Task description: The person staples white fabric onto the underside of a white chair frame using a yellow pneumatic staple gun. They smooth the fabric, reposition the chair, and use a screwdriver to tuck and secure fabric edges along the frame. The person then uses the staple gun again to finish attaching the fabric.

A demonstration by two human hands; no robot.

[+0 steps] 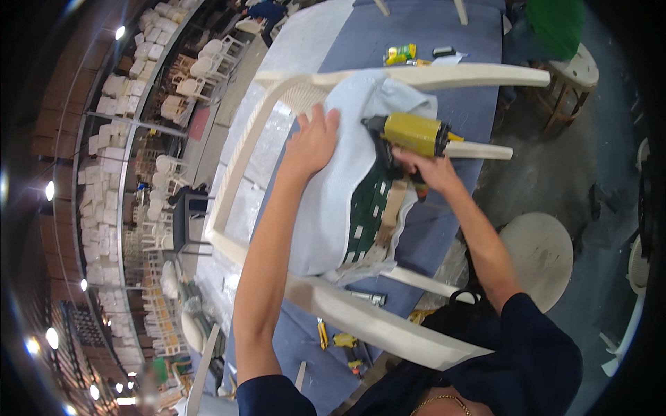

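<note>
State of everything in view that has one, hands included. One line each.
Chair frame: tipped over on the table
Pale blue fabric: draped over the chair's seat area, right edge loose
Dark green layer: partly uncovered
Left hand: open, resting on the fabric
Right hand: closed around the power tool's handle
Yellow power tool: held; running or not, can't tell
Ceiling light: lit

I can read no lettering from here.
On the yellow power tool in my right hand, I can make out no words or numbers; the small yellow-and-green pack across the blue-covered table shows too small and blurred for me to read any print.
</note>
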